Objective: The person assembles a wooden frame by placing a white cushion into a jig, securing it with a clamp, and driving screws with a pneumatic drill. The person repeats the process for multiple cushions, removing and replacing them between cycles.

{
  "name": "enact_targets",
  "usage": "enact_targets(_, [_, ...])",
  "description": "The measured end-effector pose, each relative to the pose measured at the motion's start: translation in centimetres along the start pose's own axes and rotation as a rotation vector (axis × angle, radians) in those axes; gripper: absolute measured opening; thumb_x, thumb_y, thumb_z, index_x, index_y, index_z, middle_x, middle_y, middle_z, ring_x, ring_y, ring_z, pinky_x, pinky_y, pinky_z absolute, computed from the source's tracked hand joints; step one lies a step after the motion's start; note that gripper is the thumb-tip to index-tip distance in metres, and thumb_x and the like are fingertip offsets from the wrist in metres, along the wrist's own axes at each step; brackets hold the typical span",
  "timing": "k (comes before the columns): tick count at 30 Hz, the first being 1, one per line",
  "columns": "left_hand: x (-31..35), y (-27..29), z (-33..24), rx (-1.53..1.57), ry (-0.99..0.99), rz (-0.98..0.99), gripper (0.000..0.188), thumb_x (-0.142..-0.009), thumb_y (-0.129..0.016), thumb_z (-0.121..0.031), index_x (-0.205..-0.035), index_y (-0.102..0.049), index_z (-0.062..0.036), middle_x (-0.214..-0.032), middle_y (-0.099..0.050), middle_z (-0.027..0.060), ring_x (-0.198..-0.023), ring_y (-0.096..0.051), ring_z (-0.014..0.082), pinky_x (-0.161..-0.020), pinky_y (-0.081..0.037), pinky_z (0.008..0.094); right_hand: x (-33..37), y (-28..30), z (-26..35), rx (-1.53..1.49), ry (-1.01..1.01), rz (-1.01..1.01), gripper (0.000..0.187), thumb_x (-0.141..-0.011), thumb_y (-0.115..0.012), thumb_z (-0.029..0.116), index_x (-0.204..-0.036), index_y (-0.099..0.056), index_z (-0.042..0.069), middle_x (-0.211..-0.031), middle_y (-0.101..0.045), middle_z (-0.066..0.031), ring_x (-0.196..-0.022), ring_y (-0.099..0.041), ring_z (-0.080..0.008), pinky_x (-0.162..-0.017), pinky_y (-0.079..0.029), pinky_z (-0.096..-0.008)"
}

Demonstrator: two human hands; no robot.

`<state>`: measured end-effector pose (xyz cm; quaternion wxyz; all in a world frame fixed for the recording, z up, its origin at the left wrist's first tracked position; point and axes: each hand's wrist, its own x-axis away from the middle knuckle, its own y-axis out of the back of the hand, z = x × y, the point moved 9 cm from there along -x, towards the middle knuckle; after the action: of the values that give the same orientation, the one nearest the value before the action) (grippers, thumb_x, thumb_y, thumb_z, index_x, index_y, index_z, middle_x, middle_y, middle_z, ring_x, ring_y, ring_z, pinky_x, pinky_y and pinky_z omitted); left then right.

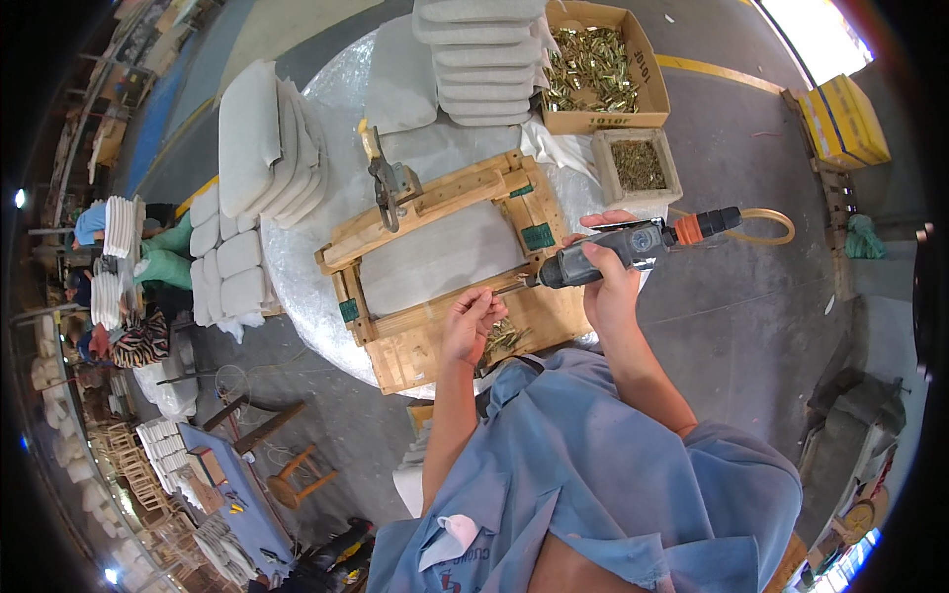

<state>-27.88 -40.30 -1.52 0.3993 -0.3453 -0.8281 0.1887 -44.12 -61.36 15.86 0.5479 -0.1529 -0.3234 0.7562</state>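
Note:
My right hand (615, 282) grips a dark power screwdriver (598, 257) with an orange band, its bit pointing left. At the bit's tip, the fingers of my left hand (469, 324) are pinched together; whatever they hold is too small to make out. Both hands are over the near side of a wooden jig (341, 247) with green pieces at its corners. A grey padded panel (445, 255) lies inside the jig. A toggle clamp (388, 188) stands at its far left. Small brass-coloured hardware (505, 338) lies on the near board, beside my left hand.
Stacked grey padded panels (484, 69) stand at the back, with another stack (262, 148) at the left. A cardboard box (618, 121) of brass-coloured hardware and a smaller box (605, 168) are at the far right. A yellow hose (776, 219) trails from the screwdriver.

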Motion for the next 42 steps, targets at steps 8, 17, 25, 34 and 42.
enact_targets(8, [-0.9, -0.3, -2.9, -0.019, -0.201, -0.128, 0.013, -0.107, -0.068, -0.008, -0.117, -0.073, 0.001, -0.1, -0.077, 0.0117, -0.089, -0.078, 0.0202, -0.084, -0.068, 0.037, -2.8, -0.1, -2.5, -0.01, -0.123, -0.258, 0.049, -0.094, -0.07, 0.001, -0.139, -0.051, 0.009, -0.123, -0.066, -0.0119, -0.098, -0.073, -0.0306, -0.089, -0.063, -0.0488])
enact_targets(17, [-4.4, 3.3, -2.5, -0.192, -0.067, -0.342, 0.031, -0.104, -0.076, -0.035, -0.104, -0.074, -0.0034, -0.074, -0.068, 0.004, -0.059, -0.066, 0.0121, -0.057, -0.059, 0.0291, -7.7, -1.9, -2.8, 0.244, 0.151, -0.083, 0.048, -0.089, -0.074, -0.004, -0.132, -0.054, 0.004, -0.122, -0.067, -0.0144, -0.101, -0.074, -0.028, -0.091, -0.061, -0.0437])
enact_targets(25, [-7.1, 4.4, -2.6, -0.374, 0.001, -0.253, 0.037, -0.103, -0.077, -0.039, -0.092, -0.072, -0.0034, -0.052, -0.052, -0.0002, -0.038, -0.046, 0.0086, -0.038, -0.036, 0.0257, -11.2, -5.4, -5.8, 0.484, 0.309, 0.099, 0.048, -0.083, -0.079, -0.009, -0.124, -0.055, -0.001, -0.122, -0.067, -0.0145, -0.099, -0.076, -0.0224, -0.091, -0.061, -0.0372])
enact_targets(34, [-7.0, 4.2, -2.7, -0.336, 0.015, -0.262, 0.038, -0.104, -0.076, -0.037, -0.089, -0.072, -0.0025, -0.052, -0.054, 0.0005, -0.037, -0.046, 0.0084, -0.038, -0.035, 0.0248, -11.4, -4.7, -7.7, 0.555, 0.329, 0.1, 0.048, -0.083, -0.078, -0.011, -0.124, -0.055, -0.001, -0.118, -0.066, -0.0137, -0.097, -0.075, -0.0214, -0.089, -0.061, -0.0363])
enact_targets(42, [-7.0, 4.1, -2.8, -0.338, 0.005, -0.262, 0.04, -0.104, -0.076, -0.038, -0.088, -0.071, -0.0017, -0.051, -0.054, 0.0008, -0.037, -0.047, 0.0085, -0.037, -0.034, 0.0247, -11.1, -4.9, -8.1, 0.568, 0.358, 0.119, 0.05, -0.083, -0.079, -0.01, -0.125, -0.054, 0.0, -0.12, -0.066, -0.0136, -0.098, -0.074, -0.0202, -0.09, -0.061, -0.035])
